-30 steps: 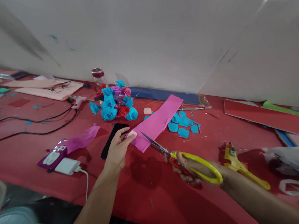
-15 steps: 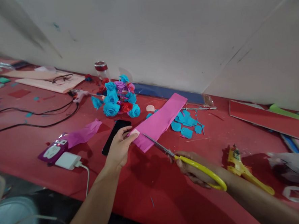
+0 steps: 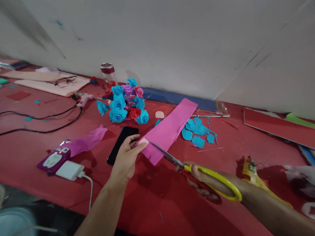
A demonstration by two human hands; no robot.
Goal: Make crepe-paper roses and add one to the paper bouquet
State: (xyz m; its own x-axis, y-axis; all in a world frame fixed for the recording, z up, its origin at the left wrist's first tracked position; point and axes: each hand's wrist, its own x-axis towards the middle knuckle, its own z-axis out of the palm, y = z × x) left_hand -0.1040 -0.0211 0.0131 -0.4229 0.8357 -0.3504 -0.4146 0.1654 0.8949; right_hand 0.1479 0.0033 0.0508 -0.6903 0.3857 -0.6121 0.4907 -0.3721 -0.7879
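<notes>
My left hand (image 3: 126, 156) pinches the near end of a long pink paper strip (image 3: 169, 129), together with a small pale piece, above the red table (image 3: 162, 203). Yellow-handled scissors (image 3: 200, 170) sit in my right hand (image 3: 208, 186), fingers through the loops. Their blades (image 3: 166, 155) are slightly parted and reach the strip's near edge. A black phone (image 3: 121, 143) lies just left of my left hand.
A bunch of blue, red and purple paper roses (image 3: 126, 105) stands behind the phone, with a jar (image 3: 107, 73) beyond it. Blue paper scraps (image 3: 198, 131) lie right of the strip. A yellow glue gun (image 3: 253, 174), a charger (image 3: 70, 170), cables (image 3: 35, 130) and eyeglasses (image 3: 64, 81) lie around.
The scissor blades have moved up to the near end of the pink strip. My left hand keeps its pinch on the strip; the view has shifted slightly.
</notes>
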